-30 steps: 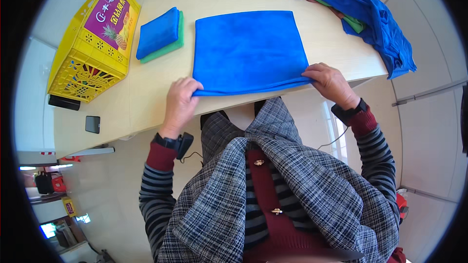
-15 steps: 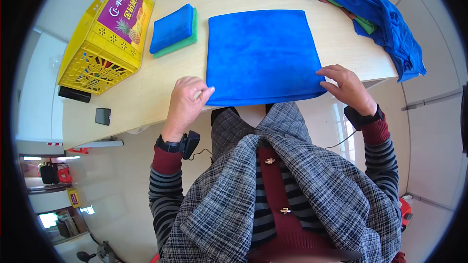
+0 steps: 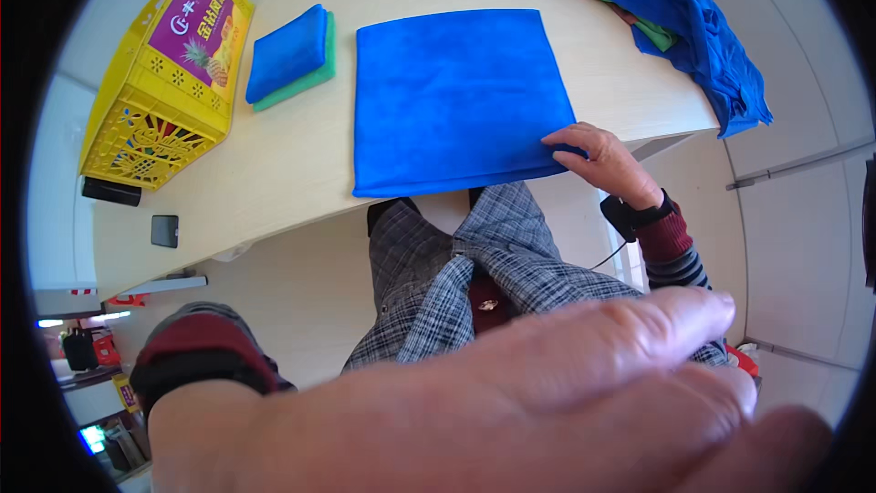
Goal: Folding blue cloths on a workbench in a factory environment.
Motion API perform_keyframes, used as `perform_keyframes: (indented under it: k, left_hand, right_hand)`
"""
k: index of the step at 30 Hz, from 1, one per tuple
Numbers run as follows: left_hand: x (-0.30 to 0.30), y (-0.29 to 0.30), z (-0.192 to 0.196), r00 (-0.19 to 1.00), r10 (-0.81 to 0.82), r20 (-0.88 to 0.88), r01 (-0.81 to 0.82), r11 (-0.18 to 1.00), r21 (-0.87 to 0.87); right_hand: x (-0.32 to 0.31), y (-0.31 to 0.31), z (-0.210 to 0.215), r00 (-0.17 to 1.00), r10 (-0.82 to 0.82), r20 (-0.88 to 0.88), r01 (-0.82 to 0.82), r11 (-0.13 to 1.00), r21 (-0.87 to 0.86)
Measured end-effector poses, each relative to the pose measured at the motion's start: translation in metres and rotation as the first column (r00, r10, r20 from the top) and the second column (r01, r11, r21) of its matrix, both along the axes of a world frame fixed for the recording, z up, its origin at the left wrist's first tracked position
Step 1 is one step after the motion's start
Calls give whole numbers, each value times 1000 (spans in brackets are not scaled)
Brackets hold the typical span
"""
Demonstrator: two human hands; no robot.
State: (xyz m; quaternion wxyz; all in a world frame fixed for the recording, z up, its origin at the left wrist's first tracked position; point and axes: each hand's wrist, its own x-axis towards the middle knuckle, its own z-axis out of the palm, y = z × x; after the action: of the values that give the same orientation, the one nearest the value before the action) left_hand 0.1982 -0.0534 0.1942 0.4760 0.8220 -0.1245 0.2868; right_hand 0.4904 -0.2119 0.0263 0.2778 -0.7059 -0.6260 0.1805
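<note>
A blue cloth [image 3: 456, 96] lies flat, folded to a near square, along the table's front edge. My right hand [image 3: 604, 162] is at its near right corner, thumb and fingers bent around the edge and closed on it. Up close and blurred, my left hand [image 3: 474, 393] fills the bottom of the picture, away from the cloth. Its fingers stretch out to the right, and I see nothing held in it. A small folded stack, a blue cloth [image 3: 290, 50] on top of a green cloth [image 3: 297, 89], rests left of the big one.
On the left of the table [image 3: 265, 155] stands a yellow plastic crate [image 3: 160, 128] with a purple label. A small dark flat device [image 3: 165, 231] lies near the front edge. A loose heap of blue and green cloths [image 3: 684, 36] hangs over the right edge.
My left hand has left the cloth's near left corner and come up close to the camera. My right hand stays at the right corner. The whole view has shifted slightly.
</note>
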Motion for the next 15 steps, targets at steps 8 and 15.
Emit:
perform_keyframes:
  k: [8, 15]
  left_hand:
    - [16, -23, -16, 972, 101, 211, -183, 892, 414]
    - [26, -36, -20, 908, 112, 403, -380, 624, 683]
  right_hand:
    - [1, -10, -5, 989, -78, -122, 71, 996, -58]
    - [-1, -8, -3, 987, -73, -143, 68, 997, -37]
